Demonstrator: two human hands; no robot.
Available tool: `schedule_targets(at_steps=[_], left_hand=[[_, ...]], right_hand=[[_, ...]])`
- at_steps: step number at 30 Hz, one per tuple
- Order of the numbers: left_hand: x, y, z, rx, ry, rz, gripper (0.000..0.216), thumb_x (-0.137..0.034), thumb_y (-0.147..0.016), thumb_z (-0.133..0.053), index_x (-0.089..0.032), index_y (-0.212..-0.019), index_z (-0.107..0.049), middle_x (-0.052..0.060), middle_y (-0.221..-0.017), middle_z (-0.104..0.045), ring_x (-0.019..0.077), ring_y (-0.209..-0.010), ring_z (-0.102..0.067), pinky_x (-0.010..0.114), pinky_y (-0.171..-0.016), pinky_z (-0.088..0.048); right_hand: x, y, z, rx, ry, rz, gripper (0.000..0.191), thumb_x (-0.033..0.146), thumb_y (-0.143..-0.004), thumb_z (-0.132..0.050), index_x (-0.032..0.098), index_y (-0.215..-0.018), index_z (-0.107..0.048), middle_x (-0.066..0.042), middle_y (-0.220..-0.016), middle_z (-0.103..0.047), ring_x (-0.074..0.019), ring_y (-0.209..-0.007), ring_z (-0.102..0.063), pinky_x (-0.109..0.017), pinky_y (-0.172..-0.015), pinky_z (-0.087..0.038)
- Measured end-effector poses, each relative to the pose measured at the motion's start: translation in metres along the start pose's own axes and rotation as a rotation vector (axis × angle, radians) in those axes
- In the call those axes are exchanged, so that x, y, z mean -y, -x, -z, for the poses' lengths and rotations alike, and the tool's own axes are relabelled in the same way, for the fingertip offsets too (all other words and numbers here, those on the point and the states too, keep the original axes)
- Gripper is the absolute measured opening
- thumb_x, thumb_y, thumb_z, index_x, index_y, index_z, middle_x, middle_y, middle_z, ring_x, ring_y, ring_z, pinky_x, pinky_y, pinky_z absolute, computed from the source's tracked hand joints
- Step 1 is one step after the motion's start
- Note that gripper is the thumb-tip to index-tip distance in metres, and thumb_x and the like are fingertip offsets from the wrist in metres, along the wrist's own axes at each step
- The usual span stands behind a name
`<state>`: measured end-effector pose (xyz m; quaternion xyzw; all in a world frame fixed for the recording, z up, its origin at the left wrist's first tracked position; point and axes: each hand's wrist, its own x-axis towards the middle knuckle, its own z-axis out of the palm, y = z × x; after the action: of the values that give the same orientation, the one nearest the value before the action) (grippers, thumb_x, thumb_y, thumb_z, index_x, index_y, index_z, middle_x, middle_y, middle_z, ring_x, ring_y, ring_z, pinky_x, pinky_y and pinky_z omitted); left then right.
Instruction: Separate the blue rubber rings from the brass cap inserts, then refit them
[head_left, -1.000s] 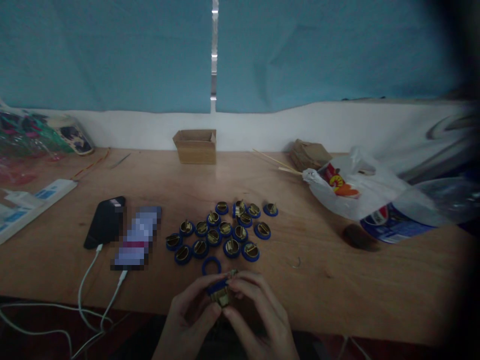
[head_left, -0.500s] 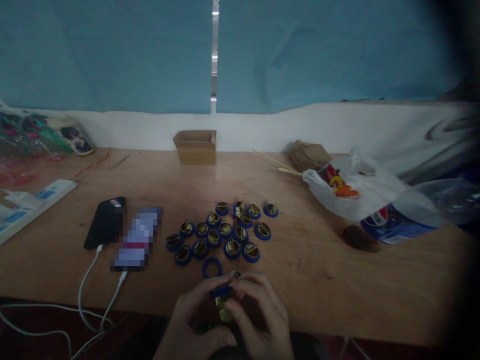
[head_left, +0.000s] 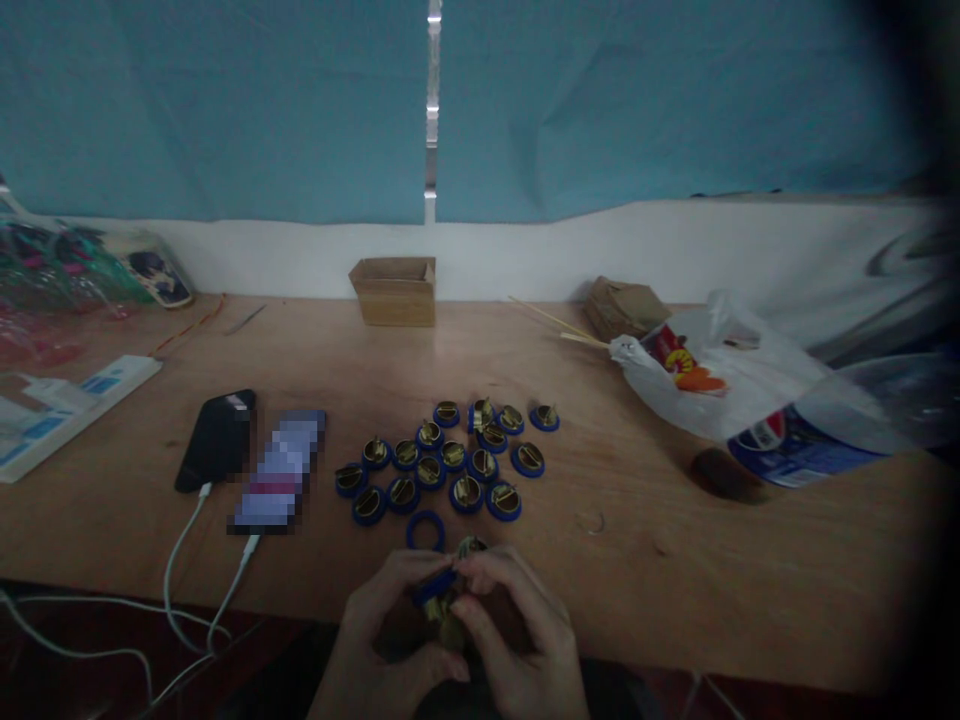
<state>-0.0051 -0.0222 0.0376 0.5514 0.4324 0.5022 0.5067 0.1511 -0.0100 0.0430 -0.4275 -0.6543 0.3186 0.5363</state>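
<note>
Near the table's front edge, my left hand (head_left: pixel 382 630) and my right hand (head_left: pixel 525 630) meet, closed around one small round part. It has a blue ring (head_left: pixel 435 588) and a brass-coloured metal piece (head_left: pixel 450 632) hanging below it. My left fingers grip the ring side, with the thumb below. My right thumb and fingers pinch its right side; the exact contact is partly hidden. Just beyond my fingertips shows another brass-coloured piece (head_left: pixel 471 546). An empty blue ring (head_left: pixel 425 531) lies flat in front of my hands.
Several blue-rimmed round brass pieces (head_left: pixel 466 492) lie grouped mid-table. To the left are a black phone (head_left: pixel 215 440), a lit phone (head_left: pixel 281 470) on cables, and a power strip (head_left: pixel 135 375). A small cardboard box (head_left: pixel 397 305) stands behind; a plastic bag (head_left: pixel 675 405) and bottle (head_left: pixel 795 450) are right.
The blue ring in my hands tilts more, its left end lower. My left thumb has come up slightly toward the brass-coloured piece. The pieces on the table stay put; the view shifts slightly.
</note>
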Motion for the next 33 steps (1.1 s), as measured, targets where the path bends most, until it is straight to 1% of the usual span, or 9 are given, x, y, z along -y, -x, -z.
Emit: schedule_targets(at_steps=[7,11,14,18,21,23,27,30,33], left_hand=[[0.001,0.0,0.004,0.037,-0.04,-0.003,0.051,-0.027,-0.068,-0.085,-0.035,-0.116,-0.068,0.002,-0.111,-0.073,0.0225,-0.105,-0.067,0.027,-0.09,-0.052],[-0.006,-0.002,0.004,0.084,-0.016,-0.017,0.049,-0.035,-0.072,-0.082,-0.035,-0.118,-0.067,0.003,-0.114,-0.072,0.0233,-0.107,-0.067,0.028,-0.092,-0.051],[-0.009,-0.003,0.003,0.078,-0.011,-0.017,0.047,-0.04,-0.074,-0.079,-0.035,-0.119,-0.067,0.004,-0.116,-0.072,0.0239,-0.108,-0.067,0.03,-0.092,-0.052],[-0.009,-0.002,0.0,0.084,-0.053,-0.067,0.047,-0.04,-0.074,-0.08,-0.033,-0.119,-0.067,0.006,-0.12,-0.07,0.0261,-0.112,-0.065,0.032,-0.095,-0.051],[-0.006,0.002,-0.003,0.044,-0.034,-0.074,0.045,-0.035,-0.076,-0.078,-0.031,-0.119,-0.067,0.005,-0.113,-0.073,0.0244,-0.104,-0.068,0.027,-0.088,-0.054],[-0.005,0.005,-0.005,-0.02,-0.033,-0.064,0.041,-0.034,-0.077,-0.076,-0.029,-0.117,-0.068,0.005,-0.11,-0.074,0.0239,-0.1,-0.069,0.026,-0.085,-0.055],[-0.006,0.007,-0.009,-0.123,-0.027,-0.02,0.036,-0.04,-0.08,-0.072,-0.026,-0.113,-0.069,0.005,-0.106,-0.074,0.0237,-0.097,-0.069,0.026,-0.085,-0.054],[-0.007,0.007,-0.011,-0.137,-0.021,0.001,0.035,-0.041,-0.081,-0.07,-0.024,-0.111,-0.069,0.006,-0.104,-0.073,0.0221,-0.094,-0.069,0.025,-0.085,-0.053],[-0.003,0.009,-0.012,-0.171,-0.023,0.037,0.034,-0.04,-0.082,-0.069,-0.023,-0.112,-0.067,0.005,-0.103,-0.073,0.0216,-0.096,-0.068,0.024,-0.087,-0.052]], right_hand=[[-0.006,0.002,-0.003,0.031,-0.055,-0.064,0.01,0.014,-0.086,-0.056,0.024,-0.085,-0.055,0.0,-0.077,-0.058,-0.0159,-0.07,-0.06,-0.024,-0.061,-0.051],[-0.008,0.004,-0.001,0.067,-0.103,-0.105,0.01,0.014,-0.088,-0.054,0.024,-0.089,-0.054,0.0,-0.081,-0.057,-0.0157,-0.073,-0.06,-0.025,-0.064,-0.052],[-0.008,0.005,0.002,0.096,-0.09,-0.092,0.009,0.015,-0.089,-0.052,0.024,-0.091,-0.054,-0.002,-0.085,-0.056,-0.0166,-0.078,-0.06,-0.027,-0.068,-0.052],[-0.004,0.003,0.005,0.126,-0.061,-0.085,0.008,0.016,-0.091,-0.052,0.024,-0.086,-0.052,-0.001,-0.083,-0.054,-0.016,-0.076,-0.058,-0.026,-0.066,-0.05],[0.002,0.002,0.005,0.153,-0.033,-0.066,0.011,0.014,-0.091,-0.047,0.024,-0.088,-0.05,-0.001,-0.084,-0.053,-0.0156,-0.076,-0.057,-0.025,-0.066,-0.049],[0.006,0.0,0.005,0.196,0.004,-0.045,0.015,0.01,-0.091,-0.043,0.024,-0.093,-0.049,-0.002,-0.086,-0.053,-0.0153,-0.077,-0.057,-0.024,-0.067,-0.049],[0.01,0.0,0.002,0.237,0.046,-0.055,0.021,0.004,-0.089,-0.039,0.024,-0.093,-0.045,-0.001,-0.087,-0.051,-0.0151,-0.077,-0.056,-0.024,-0.067,-0.048],[0.009,0.0,-0.002,0.243,0.041,-0.055,0.022,0.003,-0.086,-0.039,0.024,-0.09,-0.042,-0.001,-0.085,-0.049,-0.0158,-0.075,-0.054,-0.025,-0.064,-0.047],[0.008,0.0,-0.003,0.288,0.037,-0.078,0.023,0.002,-0.085,-0.04,0.024,-0.09,-0.042,-0.001,-0.085,-0.05,-0.0158,-0.074,-0.054,-0.026,-0.065,-0.047]])
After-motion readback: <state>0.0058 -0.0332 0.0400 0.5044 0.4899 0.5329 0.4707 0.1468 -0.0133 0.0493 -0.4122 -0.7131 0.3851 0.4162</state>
